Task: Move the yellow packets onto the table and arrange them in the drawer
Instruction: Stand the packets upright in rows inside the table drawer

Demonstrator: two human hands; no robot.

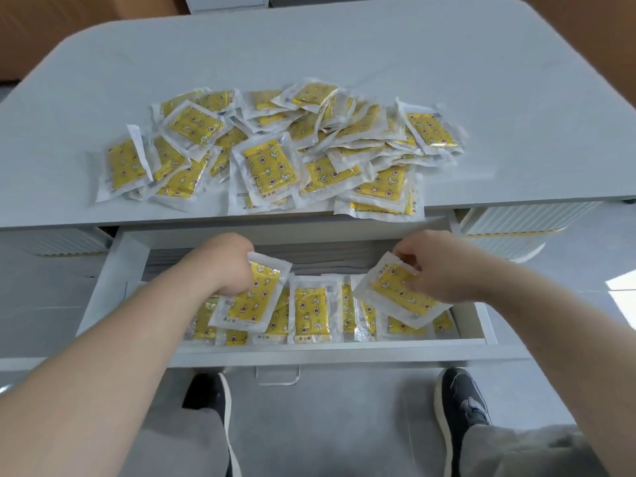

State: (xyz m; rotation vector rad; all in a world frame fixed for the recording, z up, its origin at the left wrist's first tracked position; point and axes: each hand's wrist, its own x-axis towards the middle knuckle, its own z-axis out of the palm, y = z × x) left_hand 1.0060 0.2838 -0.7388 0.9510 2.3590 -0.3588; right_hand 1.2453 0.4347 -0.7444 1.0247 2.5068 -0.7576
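A heap of yellow packets (275,146) in clear wrappers lies on the grey table (378,56), reaching its front edge. Below it the drawer (330,347) stands pulled out, with a row of yellow packets (309,309) standing along its front. My left hand (223,263) grips one packet (251,299) over the drawer's left half. My right hand (437,263) pinches another packet (401,290) over the right half, tilted. Both held packets hover just above the row.
The rear part of the drawer (309,259) shows folded grey material. A metal handle (278,375) hangs under the drawer front. My two dark shoes (461,404) stand on the grey floor. White ribbed units (506,222) sit under the table at both sides.
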